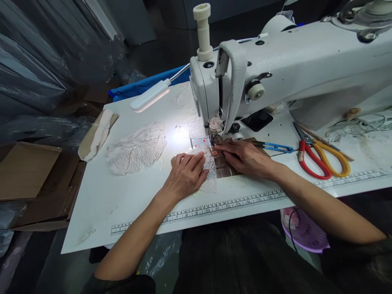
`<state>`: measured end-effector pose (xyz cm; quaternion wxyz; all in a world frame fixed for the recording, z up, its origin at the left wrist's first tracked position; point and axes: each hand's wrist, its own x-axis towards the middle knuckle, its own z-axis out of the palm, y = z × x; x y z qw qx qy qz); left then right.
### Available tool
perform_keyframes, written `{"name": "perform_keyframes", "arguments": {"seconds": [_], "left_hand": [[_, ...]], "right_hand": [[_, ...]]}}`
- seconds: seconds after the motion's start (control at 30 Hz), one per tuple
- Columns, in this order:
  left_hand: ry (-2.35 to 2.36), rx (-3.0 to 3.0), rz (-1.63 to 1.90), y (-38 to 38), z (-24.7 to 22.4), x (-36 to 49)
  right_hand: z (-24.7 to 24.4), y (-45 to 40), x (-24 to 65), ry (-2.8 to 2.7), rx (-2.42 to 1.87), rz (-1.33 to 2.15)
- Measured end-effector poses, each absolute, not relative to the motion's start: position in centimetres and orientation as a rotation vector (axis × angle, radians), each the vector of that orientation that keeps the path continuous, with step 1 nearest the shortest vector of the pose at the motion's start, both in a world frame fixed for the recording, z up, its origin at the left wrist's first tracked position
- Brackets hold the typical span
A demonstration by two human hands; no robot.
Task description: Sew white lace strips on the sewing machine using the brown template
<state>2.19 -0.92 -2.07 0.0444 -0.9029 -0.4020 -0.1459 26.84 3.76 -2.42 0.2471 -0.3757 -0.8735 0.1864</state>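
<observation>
A strip of white lace (210,175) lies on the bed of the sewing machine (208,90) and runs up to the presser foot (212,139). My left hand (187,173) rests flat on the lace, its fingers stretched out just left of the foot. My right hand (245,157) lies right of the foot, over the brown plate (225,167). Its index finger points at the lace edge close to the needle; the other fingers are partly curled, and whether they pinch the edge is hidden.
Scissors with red and yellow handles (321,157) and blue thread snips (277,147) lie to the right. A pile of lace (137,149) and a banded cloth bundle (99,134) lie left. A lamp (151,96) hangs over the table. A purple basket (309,234) stands below.
</observation>
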Motion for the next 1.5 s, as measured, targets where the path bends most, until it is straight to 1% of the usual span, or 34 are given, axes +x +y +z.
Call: {"name": "perform_keyframes", "arguments": {"seconds": [0.1, 0.23, 0.6, 0.83, 1.1, 1.3, 1.4, 1.5], "left_hand": [[-1.230, -2.756, -0.437, -1.0, -1.9, 2.2], [-1.247, -2.761, -0.417, -1.0, -1.8, 2.3], [-1.264, -2.757, -0.384, -1.0, -1.6, 2.5], [-1.261, -2.747, -0.351, -1.0, -1.2, 2.6], [-1.223, -2.750, -0.413, -1.0, -1.0, 2.5], [-1.093, -2.732, -0.381, 0.2, 0.6, 2.2], [-0.940, -2.773, -0.346, 1.3, 0.4, 2.1], [-0.896, -2.804, -0.229, 2.2, -0.5, 2.1]], "right_hand": [[-2.4, 3.2, 27.0, -2.413, -0.897, 0.550], [-2.5, 2.7, 26.6, -2.554, -0.806, 0.454], [-2.5, 2.4, 26.3, -2.670, -0.832, 0.281], [-2.6, 3.0, 26.7, -2.648, -0.770, 0.369], [-2.8, 2.7, 26.4, -2.698, -0.800, 0.224], [-2.7, 2.8, 26.4, -2.723, -0.789, 0.209], [-2.9, 2.9, 26.4, -2.711, -0.771, 0.211], [-3.1, 2.8, 26.5, -2.691, -0.758, 0.185]]}}
